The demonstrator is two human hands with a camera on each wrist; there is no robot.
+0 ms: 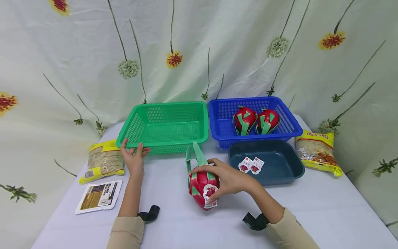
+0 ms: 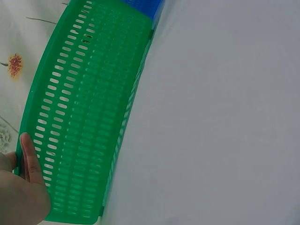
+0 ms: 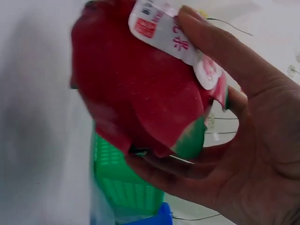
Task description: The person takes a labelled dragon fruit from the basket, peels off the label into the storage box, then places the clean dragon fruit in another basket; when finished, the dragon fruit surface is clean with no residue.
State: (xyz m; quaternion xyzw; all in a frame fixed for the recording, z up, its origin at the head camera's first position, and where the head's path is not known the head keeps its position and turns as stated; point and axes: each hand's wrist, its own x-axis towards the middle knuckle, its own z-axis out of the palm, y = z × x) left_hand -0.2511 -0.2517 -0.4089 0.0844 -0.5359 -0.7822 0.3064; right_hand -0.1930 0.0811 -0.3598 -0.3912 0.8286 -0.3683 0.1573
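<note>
My right hand (image 1: 231, 178) grips a red dragon fruit (image 1: 199, 185) with long green leaf tips, over the white tabletop. A white label with a fruit picture (image 1: 210, 195) is on the fruit's side, and the thumb presses at it. The right wrist view shows the fruit (image 3: 131, 79) large, with the fingers behind it. My left hand (image 1: 134, 159) holds the near left rim of a green plastic basket (image 1: 172, 133), which has nothing in it. In the left wrist view, that hand (image 2: 26, 187) pinches the rim at the basket's end.
A blue basket (image 1: 222, 126) at the back right holds two dragon fruits (image 1: 245, 119). In front, a dark tray (image 1: 280, 169) carries label cards (image 1: 250, 165). Yellow bags lie at left (image 1: 105, 160) and right (image 1: 317, 150); a flat packet (image 1: 98, 197) lies at left.
</note>
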